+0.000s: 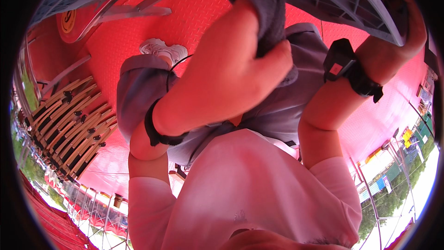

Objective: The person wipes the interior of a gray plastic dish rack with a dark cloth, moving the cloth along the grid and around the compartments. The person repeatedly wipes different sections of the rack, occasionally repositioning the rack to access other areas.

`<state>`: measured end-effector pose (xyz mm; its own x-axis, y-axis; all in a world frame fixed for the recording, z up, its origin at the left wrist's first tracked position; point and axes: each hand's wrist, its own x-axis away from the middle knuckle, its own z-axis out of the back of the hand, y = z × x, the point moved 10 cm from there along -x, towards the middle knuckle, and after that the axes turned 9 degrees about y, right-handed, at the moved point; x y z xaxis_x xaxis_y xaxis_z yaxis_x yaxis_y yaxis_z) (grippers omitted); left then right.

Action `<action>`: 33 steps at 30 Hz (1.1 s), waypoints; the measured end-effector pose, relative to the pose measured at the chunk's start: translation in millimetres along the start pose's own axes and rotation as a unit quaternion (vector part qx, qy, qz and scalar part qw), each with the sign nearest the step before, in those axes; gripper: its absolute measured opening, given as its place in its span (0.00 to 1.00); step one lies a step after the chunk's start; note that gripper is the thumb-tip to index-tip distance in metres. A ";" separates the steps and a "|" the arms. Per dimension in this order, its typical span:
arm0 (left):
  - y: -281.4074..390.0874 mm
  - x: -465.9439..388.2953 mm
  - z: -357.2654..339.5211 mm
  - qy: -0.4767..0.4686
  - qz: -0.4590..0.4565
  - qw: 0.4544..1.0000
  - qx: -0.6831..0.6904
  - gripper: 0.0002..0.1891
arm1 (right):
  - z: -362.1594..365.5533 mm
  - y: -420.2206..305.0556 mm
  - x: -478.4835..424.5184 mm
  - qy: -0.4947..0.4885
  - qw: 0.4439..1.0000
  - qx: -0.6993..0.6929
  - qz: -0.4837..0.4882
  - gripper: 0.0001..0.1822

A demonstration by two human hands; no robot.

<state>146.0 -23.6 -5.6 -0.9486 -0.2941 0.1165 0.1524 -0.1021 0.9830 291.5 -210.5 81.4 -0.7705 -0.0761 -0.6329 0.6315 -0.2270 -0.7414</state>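
Observation:
My left hand (232, 62), with a black band on its wrist, reaches up across the middle of the view. Its fingers are wrapped in or around a dark grey cloth (272, 14), and the thumb lies over the cloth's lower part. The cloth is against a ribbed grey plastic panel (333, 3) at the top. At the upper right, my right hand (409, 38) curls around the panel's outer edge; its fingertips are dark and partly hidden. A black device is strapped to that wrist. The rest of the panel runs past the top rim.
Red tread-patterned flooring (121, 31) lies below. Grey metal legs (135, 11) and a red rounded part with a yellow round sticker (69, 21) are at upper left. A row of tan-edged folded frames (73, 128) stands at left. Metal poles (373, 201) rise at lower right.

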 end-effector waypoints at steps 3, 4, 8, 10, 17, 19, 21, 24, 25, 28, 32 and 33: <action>9.1 13.6 -8.6 -0.004 -0.033 0.999 -0.026 0.17 | -0.9 -1.1 -0.5 -0.003 1.000 0.000 -0.001 0.17; 5.2 15.3 -11.8 -0.027 -0.010 0.999 -0.026 0.17 | -0.6 -1.0 -0.2 -0.003 1.000 0.002 -0.001 0.18; 4.9 18.6 -12.1 -0.006 -0.017 1.000 -0.015 0.17 | -3.1 1.0 -1.5 -0.005 1.000 -0.001 0.000 0.18; 5.2 18.7 -11.9 -0.007 -0.012 1.000 -0.018 0.18 | -2.8 1.1 -1.5 -0.005 1.000 -0.001 -0.001 0.18; 4.8 15.0 -6.4 0.003 -0.019 0.999 -0.030 0.16 | -1.6 0.9 -2.8 -0.005 1.000 -0.001 -0.001 0.18; 9.0 13.8 -4.1 0.026 -0.043 0.998 -0.037 0.16 | -2.2 1.1 -3.0 -0.007 1.000 -0.003 -0.002 0.19; 10.5 10.3 0.4 0.039 -0.014 0.998 -0.041 0.16 | -2.6 1.8 -2.4 -0.007 1.000 -0.005 -0.002 0.19; 15.3 -0.1 4.5 -0.016 0.115 0.992 -0.044 0.16 | -0.6 2.8 -2.2 -0.006 1.000 -0.003 -0.003 0.19; 14.8 0.9 4.8 -0.029 0.142 0.988 -0.046 0.16 | -0.3 3.1 -1.8 -0.005 1.000 -0.003 -0.003 0.19; 4.8 14.3 2.2 -0.013 0.097 0.994 -0.048 0.16 | -0.1 2.5 -2.2 -0.006 1.000 -0.007 -0.002 0.19; -3.6 21.7 -5.1 -0.005 0.060 0.998 -0.030 0.15 | -1.6 3.2 -1.3 -0.006 1.000 -0.010 -0.003 0.19; -1.3 20.9 -6.5 -0.002 0.048 0.998 -0.031 0.16 | -1.9 2.9 -1.7 -0.006 1.000 -0.010 -0.002 0.20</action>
<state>127.8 -35.8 -5.3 -0.9299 -0.3021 0.2097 0.2586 -0.1318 0.9570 294.8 -209.1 79.9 -0.7743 -0.0876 -0.6268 0.6296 -0.2074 -0.7488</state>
